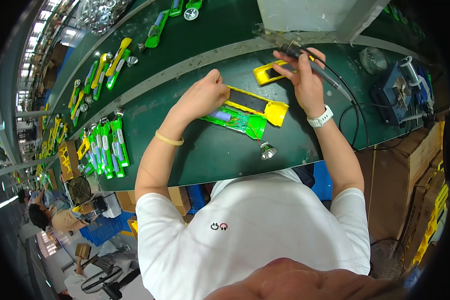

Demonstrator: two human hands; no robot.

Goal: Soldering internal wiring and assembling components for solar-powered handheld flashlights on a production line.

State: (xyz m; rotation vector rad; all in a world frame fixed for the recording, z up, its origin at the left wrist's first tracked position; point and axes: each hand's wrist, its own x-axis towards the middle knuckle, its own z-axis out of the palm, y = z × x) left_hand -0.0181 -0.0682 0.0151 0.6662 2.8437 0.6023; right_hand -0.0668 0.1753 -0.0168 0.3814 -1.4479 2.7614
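Yellow frame (277, 113) along an open green shell's (255, 127) far edge
Left hand (201, 97), at the shell's left end, is clenched, contents hidden; right hand (308, 82), beyond and right of it, grips a corded tool (330, 79).

A green workbench (305, 142) spreads across the room, a grey raised strip (195, 65) along its far edge and a second green surface (215, 32) beyond. A pale panel (305, 15) rises past the far edge. Off the left edge, bright windows (33, 44) and a lit tube lamp (6, 202) show. Blue crates (101, 231) sit beyond the near left corner; cardboard boxes (402, 162) stand beside the near right corner.
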